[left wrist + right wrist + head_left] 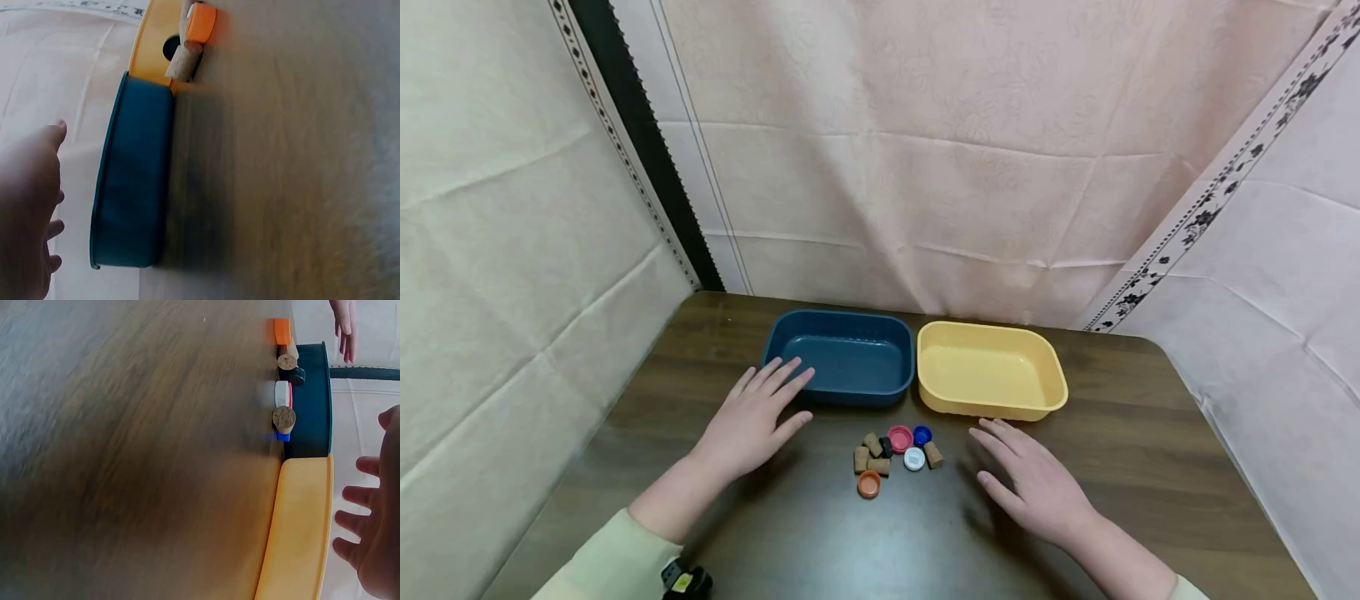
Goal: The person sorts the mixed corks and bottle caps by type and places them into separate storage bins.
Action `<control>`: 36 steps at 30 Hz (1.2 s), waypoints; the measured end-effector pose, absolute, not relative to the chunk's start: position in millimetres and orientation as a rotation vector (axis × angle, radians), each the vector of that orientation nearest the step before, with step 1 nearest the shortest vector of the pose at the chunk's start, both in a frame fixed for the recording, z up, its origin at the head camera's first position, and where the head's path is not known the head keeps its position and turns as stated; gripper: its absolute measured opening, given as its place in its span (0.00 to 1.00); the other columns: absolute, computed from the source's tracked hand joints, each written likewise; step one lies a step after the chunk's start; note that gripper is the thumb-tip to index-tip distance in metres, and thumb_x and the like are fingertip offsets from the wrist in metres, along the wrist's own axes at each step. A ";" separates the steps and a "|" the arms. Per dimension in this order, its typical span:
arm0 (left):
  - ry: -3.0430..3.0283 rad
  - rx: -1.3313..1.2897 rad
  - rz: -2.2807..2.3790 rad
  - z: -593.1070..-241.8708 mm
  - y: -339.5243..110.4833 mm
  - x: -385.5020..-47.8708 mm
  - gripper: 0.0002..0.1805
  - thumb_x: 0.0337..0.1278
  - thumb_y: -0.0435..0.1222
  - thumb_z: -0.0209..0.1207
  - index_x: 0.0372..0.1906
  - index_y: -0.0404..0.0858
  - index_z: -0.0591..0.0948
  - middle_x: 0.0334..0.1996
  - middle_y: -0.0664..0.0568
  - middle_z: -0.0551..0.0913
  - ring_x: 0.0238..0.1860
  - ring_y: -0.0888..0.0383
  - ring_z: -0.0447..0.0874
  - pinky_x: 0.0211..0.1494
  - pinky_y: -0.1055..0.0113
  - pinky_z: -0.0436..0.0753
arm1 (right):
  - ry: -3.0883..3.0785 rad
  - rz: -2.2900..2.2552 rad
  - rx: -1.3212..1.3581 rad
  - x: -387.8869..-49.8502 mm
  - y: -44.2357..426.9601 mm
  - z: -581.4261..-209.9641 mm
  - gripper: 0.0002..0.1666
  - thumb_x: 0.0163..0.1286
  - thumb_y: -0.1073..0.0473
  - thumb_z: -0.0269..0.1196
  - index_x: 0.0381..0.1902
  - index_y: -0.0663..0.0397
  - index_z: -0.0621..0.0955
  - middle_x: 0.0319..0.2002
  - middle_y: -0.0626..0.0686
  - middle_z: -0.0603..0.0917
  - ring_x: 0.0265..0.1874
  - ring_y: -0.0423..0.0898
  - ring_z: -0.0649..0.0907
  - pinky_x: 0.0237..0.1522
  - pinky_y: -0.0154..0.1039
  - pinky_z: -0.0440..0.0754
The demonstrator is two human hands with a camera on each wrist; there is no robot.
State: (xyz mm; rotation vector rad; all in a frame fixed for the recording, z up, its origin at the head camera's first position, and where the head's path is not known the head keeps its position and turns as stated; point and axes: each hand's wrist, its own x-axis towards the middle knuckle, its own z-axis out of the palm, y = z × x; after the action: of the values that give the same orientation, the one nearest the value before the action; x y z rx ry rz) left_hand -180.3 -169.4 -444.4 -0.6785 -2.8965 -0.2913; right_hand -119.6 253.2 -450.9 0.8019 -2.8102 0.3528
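My left hand (752, 425) hovers with spread fingers by the front left corner of a blue basin (842, 392), holding nothing. Near the front edge of a yellow basin (992, 412) is my right hand (1028, 483), its fingers extended and nothing in them. Between the hands lies a small cluster on the table: several corks (861, 459), an orange cap (868, 484), a pink cap (900, 438), a blue cap (922, 435), a white cap (913, 458) and a black cap (886, 447). Both basins look bare inside. In the right wrist view the right fingers (353, 522) are apart.
The two basins stand side by side at the back of the dark wooden table (850, 550). Pale cloth (887, 167) hangs behind it and along both sides. A black device (685, 579) sits at the left wrist.
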 end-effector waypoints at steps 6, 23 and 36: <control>-2.906 -0.617 -0.326 -445.9 -174.3 -191.0 0.37 0.70 0.62 0.47 0.78 0.54 0.58 0.78 0.50 0.55 0.77 0.44 0.49 0.75 0.40 0.50 | -2.875 0.468 0.707 -120.0 246.6 -447.4 0.28 0.71 0.47 0.62 0.67 0.45 0.75 0.62 0.48 0.78 0.63 0.48 0.76 0.62 0.54 0.74; -2.936 -0.593 -0.348 -454.0 -178.9 -213.4 0.35 0.72 0.58 0.49 0.78 0.53 0.60 0.78 0.48 0.55 0.77 0.42 0.48 0.74 0.38 0.50 | -3.122 0.726 0.452 -146.7 204.5 -452.6 0.18 0.67 0.50 0.67 0.54 0.43 0.81 0.33 0.39 0.79 0.32 0.38 0.77 0.37 0.40 0.80; -2.984 -0.617 -0.403 -461.0 -181.5 -223.6 0.32 0.73 0.56 0.48 0.77 0.54 0.63 0.78 0.48 0.55 0.77 0.42 0.48 0.75 0.38 0.49 | -3.215 0.717 0.433 -164.4 177.7 -460.4 0.14 0.68 0.49 0.66 0.49 0.44 0.81 0.25 0.42 0.76 0.24 0.42 0.74 0.25 0.38 0.73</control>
State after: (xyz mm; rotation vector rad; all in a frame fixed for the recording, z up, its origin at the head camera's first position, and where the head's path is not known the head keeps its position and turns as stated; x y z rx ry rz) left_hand -223.6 -181.5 -461.0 -0.6170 -2.9836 -0.4027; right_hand -164.4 177.7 -460.4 0.4329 -3.2146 0.7169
